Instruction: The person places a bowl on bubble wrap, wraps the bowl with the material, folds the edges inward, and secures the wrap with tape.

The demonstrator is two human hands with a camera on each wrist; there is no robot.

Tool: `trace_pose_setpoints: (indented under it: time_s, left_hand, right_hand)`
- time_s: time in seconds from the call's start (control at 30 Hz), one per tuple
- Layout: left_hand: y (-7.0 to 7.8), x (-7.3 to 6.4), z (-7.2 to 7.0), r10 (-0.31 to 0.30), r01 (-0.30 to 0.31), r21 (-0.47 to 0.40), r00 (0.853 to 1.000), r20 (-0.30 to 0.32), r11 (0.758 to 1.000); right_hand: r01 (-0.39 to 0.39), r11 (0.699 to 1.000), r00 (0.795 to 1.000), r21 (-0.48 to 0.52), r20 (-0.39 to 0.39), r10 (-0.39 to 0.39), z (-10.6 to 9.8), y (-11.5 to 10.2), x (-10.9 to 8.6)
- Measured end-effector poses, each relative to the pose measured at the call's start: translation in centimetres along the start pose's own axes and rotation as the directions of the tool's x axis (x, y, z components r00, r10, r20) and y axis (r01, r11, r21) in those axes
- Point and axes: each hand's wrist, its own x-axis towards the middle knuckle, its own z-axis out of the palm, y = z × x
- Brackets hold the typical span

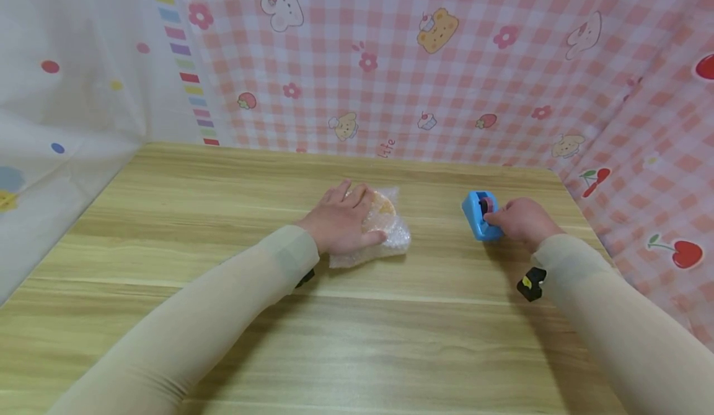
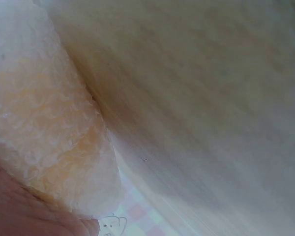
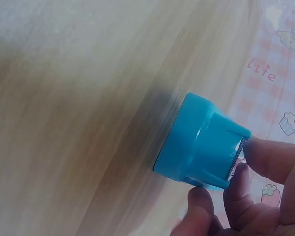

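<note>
My left hand (image 1: 346, 220) lies spread over a bubble-wrapped package (image 1: 397, 235), fingers straight and thumb out to the side. Through the clear wrap shows something round and orange, partly hidden under the hand; the left wrist view has the wrapped package (image 2: 44, 113) up close. Off to the right, my right hand (image 1: 524, 220) is at a blue tape dispenser (image 1: 478, 217) with a pink-cored roll. In the right wrist view, fingertips (image 3: 240, 177) pinch the tape end at the toothed cutter of the dispenser (image 3: 191, 137). Another fingertip sits against the dispenser's side.
Both things are on a wood-grain table (image 1: 357, 340). A pink checked curtain (image 1: 346, 62) stands along the back and right edges, a white dotted sheet (image 1: 72, 105) along the left. Black camera mounts (image 1: 531, 285) hang under the wrists.
</note>
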Motion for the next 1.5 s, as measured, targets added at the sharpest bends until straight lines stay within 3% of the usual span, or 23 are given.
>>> trace_pose_setpoints:
  time_s: [0.23,0.4,0.63,0.97,1.5]
  left_hand:
    - [0.1,0.0,0.1,-0.002,0.002,0.004,1.0,0.003,1.0]
    - [0.2,0.1,0.1,-0.001,0.001,0.008,1.0,-0.004,1.0]
    - [0.1,0.1,0.2,-0.005,0.005,0.005,1.0,-0.004,1.0]
    - [0.1,0.1,0.2,-0.003,0.003,0.007,1.0,0.0,1.0]
    - [0.1,0.1,0.1,-0.017,0.017,-0.01,1.0,0.01,1.0]
  right_hand:
    - [-0.012,1.0,1.0,0.009,-0.02,0.013,0.2,0.1,-0.2]
    - [0.021,0.996,0.999,0.092,-0.032,-0.019,0.7,0.4,0.1]
    - [-0.002,0.958,0.999,0.286,-0.051,0.017,1.2,0.6,0.2]
    - [-0.004,0.928,0.996,0.372,-0.082,0.038,1.5,0.3,0.0]
    - [-0.029,0.857,0.999,0.515,-0.01,0.04,1.6,0.0,-0.7]
